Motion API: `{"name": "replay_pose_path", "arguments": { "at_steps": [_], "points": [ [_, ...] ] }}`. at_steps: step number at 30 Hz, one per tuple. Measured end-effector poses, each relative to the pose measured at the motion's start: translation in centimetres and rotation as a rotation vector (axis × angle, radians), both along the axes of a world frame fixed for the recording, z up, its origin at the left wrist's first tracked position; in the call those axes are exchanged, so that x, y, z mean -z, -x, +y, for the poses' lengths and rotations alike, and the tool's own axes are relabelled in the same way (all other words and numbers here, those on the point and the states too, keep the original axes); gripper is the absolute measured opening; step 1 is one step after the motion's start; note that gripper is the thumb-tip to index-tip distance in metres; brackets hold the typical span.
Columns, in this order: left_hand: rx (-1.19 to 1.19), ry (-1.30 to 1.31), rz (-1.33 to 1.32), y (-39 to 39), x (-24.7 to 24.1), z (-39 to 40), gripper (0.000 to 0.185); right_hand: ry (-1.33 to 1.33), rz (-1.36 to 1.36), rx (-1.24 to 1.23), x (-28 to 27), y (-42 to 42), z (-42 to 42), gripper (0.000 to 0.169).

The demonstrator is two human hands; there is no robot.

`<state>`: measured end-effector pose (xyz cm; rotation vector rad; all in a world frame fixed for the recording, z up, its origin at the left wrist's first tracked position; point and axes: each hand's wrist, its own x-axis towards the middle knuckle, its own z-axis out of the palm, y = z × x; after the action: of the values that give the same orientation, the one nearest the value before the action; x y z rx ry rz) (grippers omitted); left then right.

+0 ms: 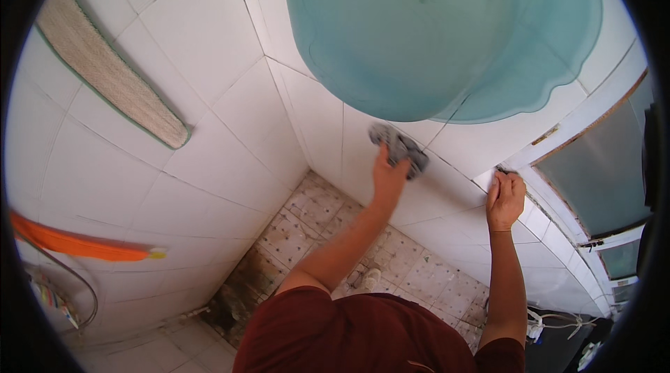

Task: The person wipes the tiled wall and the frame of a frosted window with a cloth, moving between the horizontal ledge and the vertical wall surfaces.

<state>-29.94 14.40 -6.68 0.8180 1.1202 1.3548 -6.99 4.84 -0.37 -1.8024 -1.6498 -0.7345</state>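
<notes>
In my left hand [390,171] is a bunched grey cloth [400,148], blurred by motion, held against the white tiled wall [324,111]. Just above the cloth comes the lower rim of a translucent teal plastic basin [398,59], which fills the top of the view; what supports it is hidden. Off to the right, my right hand [506,197] has its fingers curled at the tile edge beside a white frame [531,174]. A small dark spot shows by those fingertips, which are partly hidden, so its grip is unclear.
A beige pad with green trim [120,69] hangs on the left wall, above an orange item [78,239] and a hose [94,289]. Dark stains mark the patterned floor tiles [293,231]. Frosted panes [591,163] stand at right; a white cord [560,318] lies below.
</notes>
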Motion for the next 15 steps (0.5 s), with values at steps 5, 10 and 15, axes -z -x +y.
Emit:
{"name": "replay_pose_path", "arguments": {
  "at_steps": [5, 10, 15],
  "points": [
    [-0.123, -0.204, 0.034, 5.9, -1.0, 6.8, 0.068, -0.028, 0.025, -0.017, -0.4, 0.0, 0.0, 0.016],
    [-0.047, 0.086, 0.141, 3.3, 5.7, 4.6, 0.065, -0.054, 0.022, -0.036, -0.4, -0.4, -0.2, 0.015],
    [0.082, 0.252, 0.047, -3.8, 4.6, -2.2, 0.073, -0.062, 0.047, -0.079, -0.6, -0.4, -0.4, 0.013]
  ]
}}
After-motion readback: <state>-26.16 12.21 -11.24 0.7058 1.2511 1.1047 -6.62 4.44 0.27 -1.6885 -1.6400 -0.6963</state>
